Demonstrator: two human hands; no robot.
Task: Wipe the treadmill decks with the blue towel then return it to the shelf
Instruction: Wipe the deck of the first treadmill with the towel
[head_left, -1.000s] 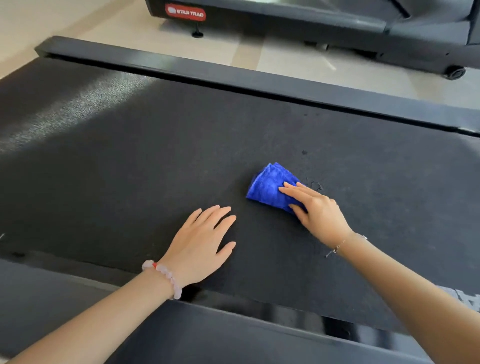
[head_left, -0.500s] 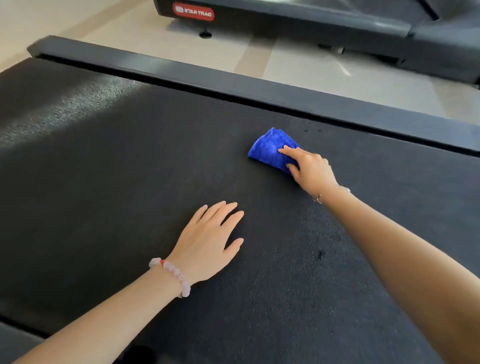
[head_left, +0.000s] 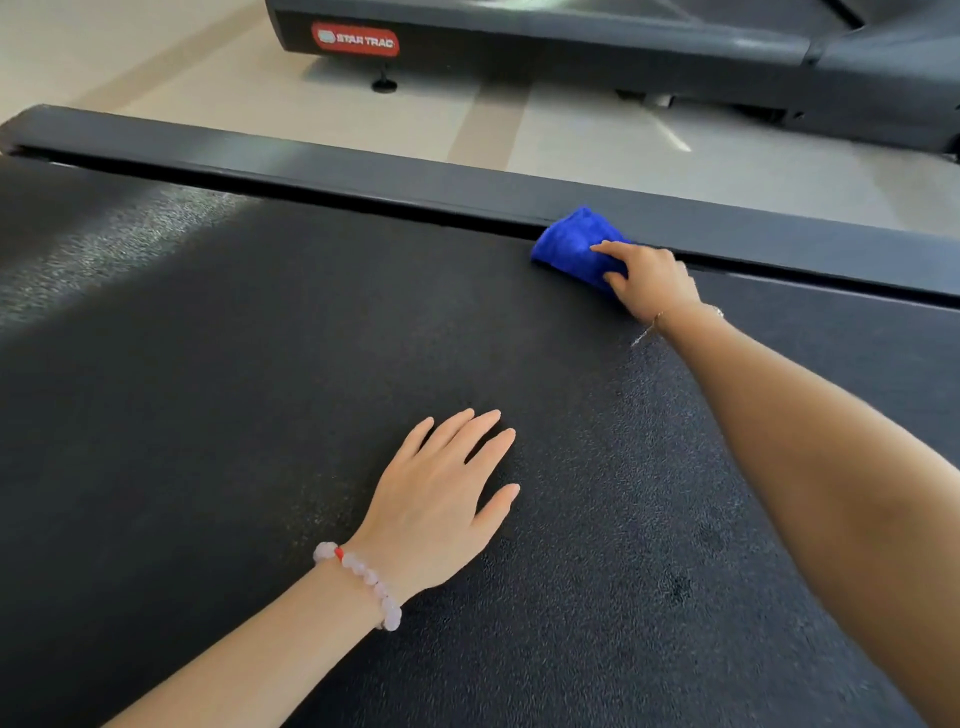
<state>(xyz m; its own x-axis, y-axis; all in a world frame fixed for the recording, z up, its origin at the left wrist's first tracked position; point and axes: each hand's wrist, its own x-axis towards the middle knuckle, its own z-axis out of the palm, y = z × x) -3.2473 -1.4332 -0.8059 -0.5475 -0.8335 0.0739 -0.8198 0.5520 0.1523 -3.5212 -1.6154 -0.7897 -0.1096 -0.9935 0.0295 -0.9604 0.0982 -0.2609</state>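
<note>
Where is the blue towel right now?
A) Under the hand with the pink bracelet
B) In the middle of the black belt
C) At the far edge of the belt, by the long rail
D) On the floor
C: the blue towel sits at the far edge of the belt, up against the side rail, with the right hand holding it.
</note>
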